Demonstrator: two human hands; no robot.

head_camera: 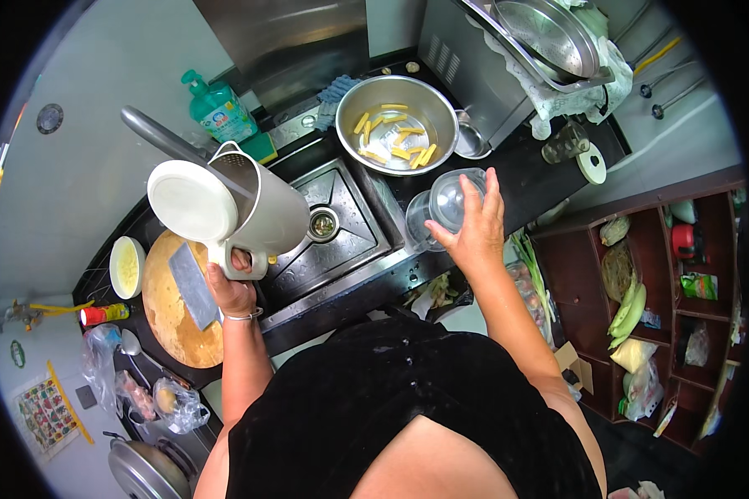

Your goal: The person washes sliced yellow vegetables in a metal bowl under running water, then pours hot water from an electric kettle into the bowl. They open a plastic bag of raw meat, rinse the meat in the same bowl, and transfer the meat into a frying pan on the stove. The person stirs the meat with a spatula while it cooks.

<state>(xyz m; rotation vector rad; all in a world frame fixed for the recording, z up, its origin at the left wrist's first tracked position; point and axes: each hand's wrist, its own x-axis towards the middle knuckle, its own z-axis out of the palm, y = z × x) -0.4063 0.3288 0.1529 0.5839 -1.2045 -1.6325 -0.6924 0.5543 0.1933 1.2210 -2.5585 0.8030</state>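
My left hand (pixel 230 293) grips the handle of a white kettle (pixel 274 206), which is tilted over the sink (pixel 349 215). The kettle's round lid (pixel 192 199) is flipped up, and a perforated strainer shows inside its spout. A grey faucet (pixel 159 134) reaches over the open mouth; whether water runs is unclear. At the counter right of the sink, my right hand (pixel 474 231) has its thumb and fingers spread around a clear container (pixel 448 203). Behind it, a stainless steel bowl (pixel 396 84) holds yellow sticks (pixel 402 153) in what looks like water.
A cleaver (pixel 193 287) lies on a round wooden cutting board (pixel 162 312), beside a white bowl (pixel 127 268). Near the faucet stands a green pump bottle (pixel 225 115). A small metal pan (pixel 472 137) and a glass (pixel 565 142) are at right. Shelves (pixel 636 249) flank the counter.
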